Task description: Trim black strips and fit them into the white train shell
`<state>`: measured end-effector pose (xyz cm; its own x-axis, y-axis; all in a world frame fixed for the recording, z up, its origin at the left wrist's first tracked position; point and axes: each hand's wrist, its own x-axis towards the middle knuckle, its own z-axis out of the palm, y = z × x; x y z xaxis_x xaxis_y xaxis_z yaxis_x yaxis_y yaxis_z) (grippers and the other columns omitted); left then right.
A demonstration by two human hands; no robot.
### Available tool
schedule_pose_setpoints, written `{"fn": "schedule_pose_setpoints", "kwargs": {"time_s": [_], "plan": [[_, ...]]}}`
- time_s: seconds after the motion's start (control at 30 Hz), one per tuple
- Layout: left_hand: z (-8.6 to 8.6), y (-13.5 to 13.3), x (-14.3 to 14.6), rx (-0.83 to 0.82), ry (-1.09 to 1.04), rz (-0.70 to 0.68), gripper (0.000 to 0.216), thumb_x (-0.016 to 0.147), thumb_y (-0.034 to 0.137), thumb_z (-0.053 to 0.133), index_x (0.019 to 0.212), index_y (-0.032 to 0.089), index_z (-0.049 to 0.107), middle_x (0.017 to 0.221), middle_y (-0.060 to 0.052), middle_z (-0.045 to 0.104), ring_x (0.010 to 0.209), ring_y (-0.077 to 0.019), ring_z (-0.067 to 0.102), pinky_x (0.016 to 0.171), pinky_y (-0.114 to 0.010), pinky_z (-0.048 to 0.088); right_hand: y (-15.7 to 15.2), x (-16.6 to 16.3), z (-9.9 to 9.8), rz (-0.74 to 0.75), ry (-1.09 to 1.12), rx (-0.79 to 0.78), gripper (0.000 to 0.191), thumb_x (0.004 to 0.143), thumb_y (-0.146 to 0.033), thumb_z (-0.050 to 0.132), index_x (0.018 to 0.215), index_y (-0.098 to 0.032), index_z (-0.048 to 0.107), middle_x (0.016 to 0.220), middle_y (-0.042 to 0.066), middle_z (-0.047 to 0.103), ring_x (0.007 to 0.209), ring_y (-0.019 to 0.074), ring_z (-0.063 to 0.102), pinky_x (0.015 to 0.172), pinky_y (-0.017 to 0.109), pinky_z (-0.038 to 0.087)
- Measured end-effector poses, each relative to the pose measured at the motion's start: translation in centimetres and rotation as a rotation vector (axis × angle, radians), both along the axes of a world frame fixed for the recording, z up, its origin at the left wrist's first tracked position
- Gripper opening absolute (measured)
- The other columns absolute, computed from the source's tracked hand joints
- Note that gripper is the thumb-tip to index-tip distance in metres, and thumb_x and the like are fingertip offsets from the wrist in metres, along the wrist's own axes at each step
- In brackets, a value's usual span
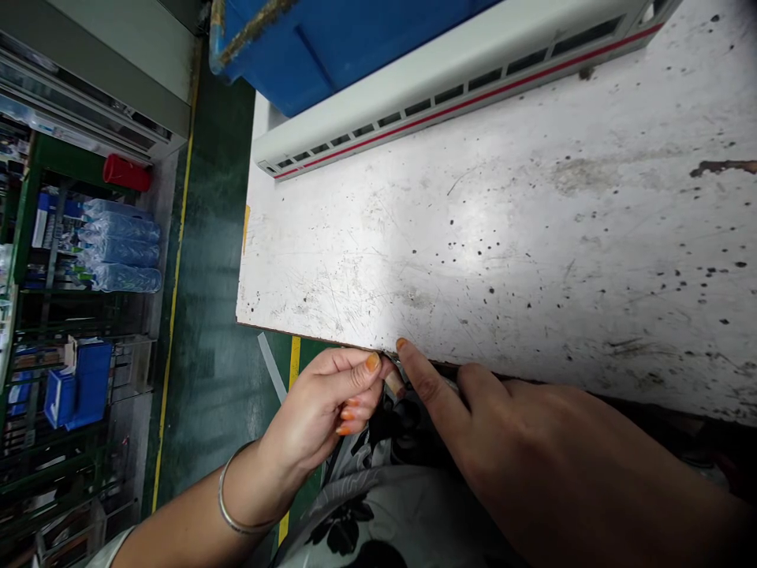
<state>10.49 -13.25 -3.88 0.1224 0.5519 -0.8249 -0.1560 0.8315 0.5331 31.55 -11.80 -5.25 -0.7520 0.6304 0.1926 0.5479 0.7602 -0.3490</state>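
Observation:
At the near edge of a scuffed white tabletop (367, 237), my left hand (331, 402) is closed, thumb and forefinger pinched together. What sits in that pinch is too small and hidden to name. My right hand (509, 434) comes in from the right, its index fingertip touching the table's edge beside the left fingertips. The right thumb shows below that finger, and the other right fingers are curled out of sight. A tiny dark thing seems to lie between the two hands, but I cannot make it out.
A long white slotted housing (408, 118) with a red stripe lies across the table's far side, a blue bin (331, 55) behind it. Green floor (213, 260) with yellow lines lies to the left. Shelving there has bagged bottles (124, 244), blue bins (88, 386) and a red bucket (126, 173).

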Motion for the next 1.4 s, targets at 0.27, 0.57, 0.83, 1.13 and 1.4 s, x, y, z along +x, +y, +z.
{"fn": "schedule_pose_setpoints", "kwargs": {"time_s": [0.27,0.57,0.83,1.13,1.4], "plan": [[-0.14,0.06,-0.02,-0.001,-0.019,0.000,0.040,0.086,0.037,0.068,0.060,0.015,0.046,0.053,0.007,0.028,0.046,-0.0042,0.018,0.039,-0.017,0.013,0.11,-0.39,-0.04,0.011,-0.026,0.026,0.060,0.079,-0.007,0.033,0.134,0.000,0.055,0.055,0.004,0.047,0.032,0.0144,0.041,0.030,0.025,0.028],[-0.13,0.04,-0.16,-0.004,-0.016,-0.010,0.043,0.085,0.040,0.068,0.059,0.016,0.044,0.052,0.007,0.028,0.045,-0.0040,0.018,0.039,-0.017,0.012,0.10,0.04,-0.02,0.021,-0.026,-0.038,0.063,0.079,-0.010,0.034,0.139,-0.002,0.051,0.058,0.004,0.050,0.033,0.0150,0.044,0.030,0.026,0.031],[-0.17,0.04,-0.14,-0.010,-0.016,-0.004,0.043,0.084,0.040,0.069,0.059,0.016,0.044,0.052,0.007,0.028,0.045,-0.0040,0.018,0.040,-0.018,0.012,0.04,-0.57,-0.02,0.003,-0.025,0.032,0.056,0.085,-0.006,0.027,0.134,-0.002,0.056,0.055,0.004,0.048,0.032,0.0139,0.042,0.030,0.025,0.029],[-0.10,0.02,-0.13,-0.009,-0.019,-0.005,0.042,0.085,0.039,0.068,0.059,0.015,0.045,0.052,0.007,0.029,0.045,-0.0040,0.019,0.040,-0.018,0.012,0.24,-0.71,-0.01,-0.016,-0.019,0.105,0.054,0.084,-0.005,0.029,0.129,-0.001,0.060,0.052,0.004,0.046,0.032,0.0148,0.040,0.030,0.025,0.027],[-0.03,0.21,-0.04,-0.024,-0.009,-0.009,0.041,0.084,0.039,0.069,0.059,0.016,0.045,0.053,0.007,0.028,0.046,-0.0043,0.018,0.040,-0.019,0.011,-0.21,-0.50,0.39,0.033,-0.134,0.093,0.055,0.087,-0.009,0.033,0.139,0.002,0.049,0.057,0.003,0.047,0.037,0.0155,0.042,0.035,0.025,0.029]]}}
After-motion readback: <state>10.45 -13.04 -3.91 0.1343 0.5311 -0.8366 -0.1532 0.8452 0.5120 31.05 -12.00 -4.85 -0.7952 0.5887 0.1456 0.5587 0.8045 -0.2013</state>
